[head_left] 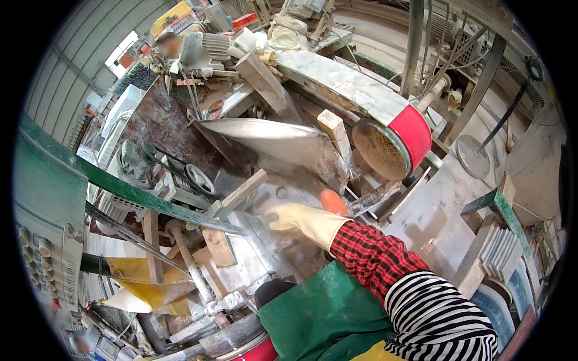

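My right hand point(295, 219), in a pale yellow rubber glove, stretches leftward over a dusty grey work surface point(283, 192). Its fingers are somewhat blurred but look loosely extended, with no held thing visible. The sleeve point(382, 253) above the glove is red and black checked, then striped black and white. A rounded orange object point(333, 203) shows just behind the wrist; its kind cannot be made out. Beyond it leans a curved, dust-coated sheet point(277, 141). A green apron point(325, 307) covers my front. My left hand is not in view.
A long white-topped machine with a red rounded end point(412, 138) stands at the far right. A green metal bar point(150, 195) crosses the left side, beside a button panel point(45, 259). Wooden blocks point(218, 246) lie near the hand. Thin stacked slabs point(501, 249) stand at right.
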